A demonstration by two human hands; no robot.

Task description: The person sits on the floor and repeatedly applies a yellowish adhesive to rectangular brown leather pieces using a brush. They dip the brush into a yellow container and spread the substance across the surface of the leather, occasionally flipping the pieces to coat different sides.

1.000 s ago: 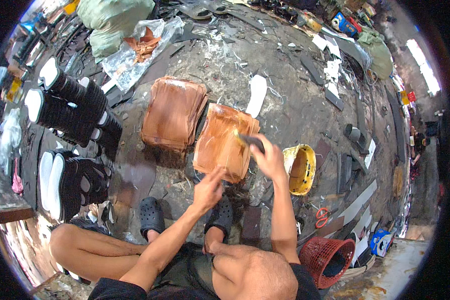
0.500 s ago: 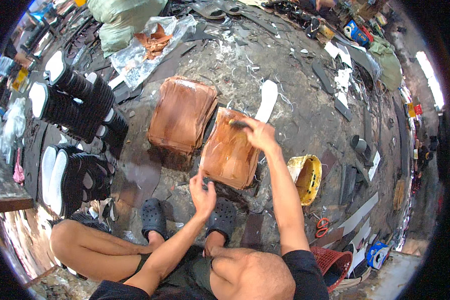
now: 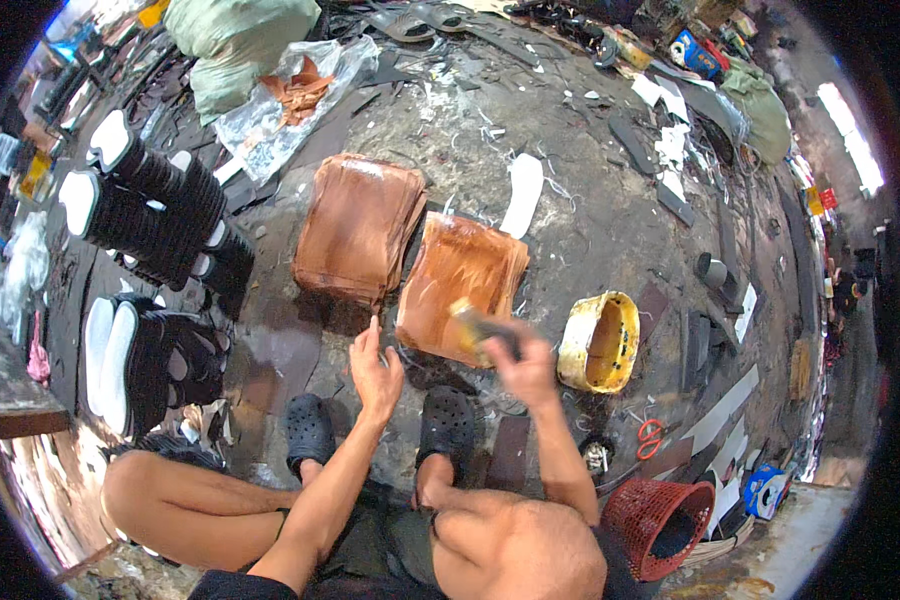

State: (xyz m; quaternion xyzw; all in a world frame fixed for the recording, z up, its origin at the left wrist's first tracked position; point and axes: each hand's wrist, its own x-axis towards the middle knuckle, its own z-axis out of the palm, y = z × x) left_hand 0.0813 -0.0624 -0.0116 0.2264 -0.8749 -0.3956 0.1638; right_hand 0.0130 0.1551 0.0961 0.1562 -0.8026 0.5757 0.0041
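Note:
My right hand (image 3: 528, 372) grips a brush (image 3: 473, 318) by its dark handle, its yellowish head over the near edge of a stack of brown sheets (image 3: 458, 275). Motion blurs hand and brush a little. The top sheet looks wet and glossy, with streaks across it. To the left lies a second, drier-looking stack of brown sheets (image 3: 358, 225). My left hand (image 3: 377, 378) has its fingers stretched out, the tips at the near right corner of that second stack; whether they touch it I cannot tell. A cut-down yellow container (image 3: 602, 342) with brownish contents stands right of my right hand.
A white sole-shaped piece (image 3: 523, 195) lies beyond the wet stack. Piles of black and white soles (image 3: 120, 350) stand at left. Orange-handled scissors (image 3: 650, 438) and a red basket (image 3: 660, 520) are at lower right. A plastic bag with brown scraps (image 3: 295, 95) lies farther off.
My right hand has come back with the brush from the wet stack's far edge to its near edge. The left hand has left that stack's near corner, moving left, and its fingers have straightened.

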